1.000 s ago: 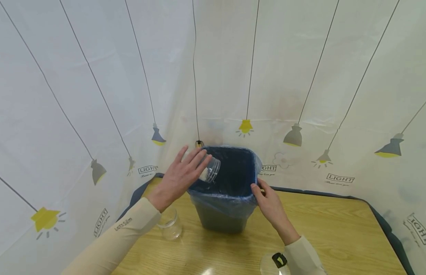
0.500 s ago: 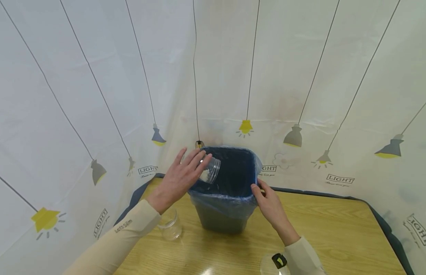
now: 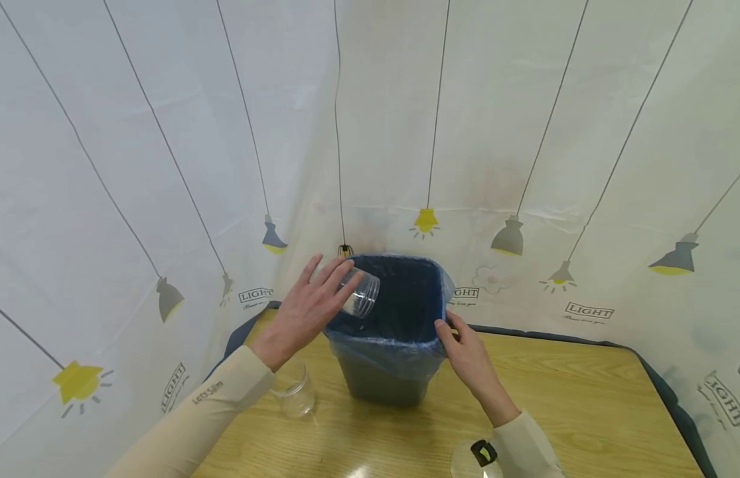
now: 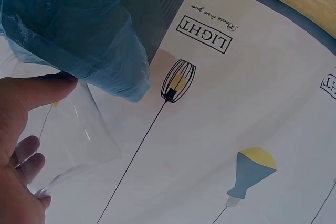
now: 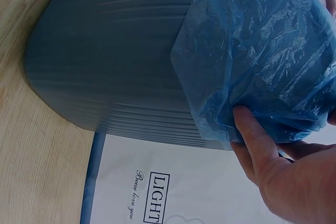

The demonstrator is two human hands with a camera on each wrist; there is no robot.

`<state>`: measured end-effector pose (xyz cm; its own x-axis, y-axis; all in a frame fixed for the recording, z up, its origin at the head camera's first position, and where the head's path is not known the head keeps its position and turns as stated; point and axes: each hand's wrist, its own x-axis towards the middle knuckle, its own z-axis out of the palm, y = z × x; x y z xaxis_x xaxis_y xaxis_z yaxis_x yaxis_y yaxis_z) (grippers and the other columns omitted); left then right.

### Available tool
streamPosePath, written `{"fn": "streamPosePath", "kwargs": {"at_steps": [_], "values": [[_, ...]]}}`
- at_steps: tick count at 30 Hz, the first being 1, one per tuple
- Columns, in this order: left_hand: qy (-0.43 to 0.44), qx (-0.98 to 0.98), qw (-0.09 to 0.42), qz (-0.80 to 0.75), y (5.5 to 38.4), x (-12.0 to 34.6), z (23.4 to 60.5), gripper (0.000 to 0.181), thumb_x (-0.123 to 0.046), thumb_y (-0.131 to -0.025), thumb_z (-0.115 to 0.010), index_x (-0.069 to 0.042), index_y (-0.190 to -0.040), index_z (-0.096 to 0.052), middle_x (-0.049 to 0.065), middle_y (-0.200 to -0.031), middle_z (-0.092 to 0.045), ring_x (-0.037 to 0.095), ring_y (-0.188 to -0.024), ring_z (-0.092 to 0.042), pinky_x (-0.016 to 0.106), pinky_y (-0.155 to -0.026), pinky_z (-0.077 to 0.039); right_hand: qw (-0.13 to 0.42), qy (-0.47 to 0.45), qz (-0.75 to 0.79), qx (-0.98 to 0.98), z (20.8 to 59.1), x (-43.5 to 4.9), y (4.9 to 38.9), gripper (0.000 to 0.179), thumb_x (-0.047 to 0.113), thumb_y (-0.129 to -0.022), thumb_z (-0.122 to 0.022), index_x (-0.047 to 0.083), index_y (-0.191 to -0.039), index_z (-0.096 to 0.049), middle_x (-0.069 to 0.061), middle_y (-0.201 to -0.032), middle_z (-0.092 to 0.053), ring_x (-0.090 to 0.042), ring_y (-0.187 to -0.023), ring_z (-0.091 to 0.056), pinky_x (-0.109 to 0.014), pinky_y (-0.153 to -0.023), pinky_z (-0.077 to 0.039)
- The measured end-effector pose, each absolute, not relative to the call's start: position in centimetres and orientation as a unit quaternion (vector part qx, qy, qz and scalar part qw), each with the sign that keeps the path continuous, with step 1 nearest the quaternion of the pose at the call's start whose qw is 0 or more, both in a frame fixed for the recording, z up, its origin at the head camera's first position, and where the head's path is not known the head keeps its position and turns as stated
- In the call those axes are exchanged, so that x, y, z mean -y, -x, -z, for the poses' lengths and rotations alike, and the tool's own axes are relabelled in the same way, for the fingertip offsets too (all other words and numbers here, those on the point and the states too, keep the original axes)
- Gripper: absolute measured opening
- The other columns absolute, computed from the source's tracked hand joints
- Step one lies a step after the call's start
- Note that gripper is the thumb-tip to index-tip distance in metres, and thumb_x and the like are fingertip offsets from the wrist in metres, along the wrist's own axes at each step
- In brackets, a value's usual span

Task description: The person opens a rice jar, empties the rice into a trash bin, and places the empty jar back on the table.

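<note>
My left hand (image 3: pixel 310 302) holds a clear jar (image 3: pixel 365 295) on its side, tilted with its threaded mouth toward the inside of a dark grey trash bin (image 3: pixel 381 388). Something whitish shows inside the jar, partly hidden by the fingers. In the left wrist view the thumb lies along the jar's wall (image 4: pixel 92 129), near the bag. A thin blue bag (image 3: pixel 381 358) lines the bin and folds over its rim. On the bin's right side my right hand (image 3: pixel 471 355) grips the bagged rim, thumb at the top edge and fingers outside.
A second clear jar (image 3: pixel 296 398) stands upright on the wooden table (image 3: pixel 561 398), below the left forearm. A clear round disc (image 3: pixel 465 463) lies by the right sleeve, with a small black object (image 3: pixel 483 453) over it. A lamp-patterned curtain (image 3: pixel 381 133) hangs close behind the bin.
The left hand and the tilted jar have shifted slightly left. White bits inside the jar looked plainer half a second ago. The right hand has stayed on the rim.
</note>
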<state>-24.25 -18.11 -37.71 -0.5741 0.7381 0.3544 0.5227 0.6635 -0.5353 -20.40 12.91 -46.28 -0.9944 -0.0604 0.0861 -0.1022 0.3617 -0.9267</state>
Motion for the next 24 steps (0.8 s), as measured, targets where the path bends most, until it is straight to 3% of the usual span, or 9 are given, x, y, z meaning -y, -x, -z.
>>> {"fn": "streamPosePath", "kwargs": {"at_steps": [24], "values": [[0.387,0.844,0.294,-0.225,23.66,18.99,37.33,0.091,-0.008,-0.082,-0.088,-0.013,-0.159,-0.040,0.017,-0.160,-0.041,0.034,-0.151,-0.032,0.055,-0.126,-0.011,0.028,-0.051,-0.565,0.823,46.28,-12.85,20.18,0.061,0.042,-0.110,-0.048,0.002,-0.155,-0.043,-0.023,-0.152,-0.051,-0.041,-0.132,-0.056,-0.054,-0.105,-0.049]]}}
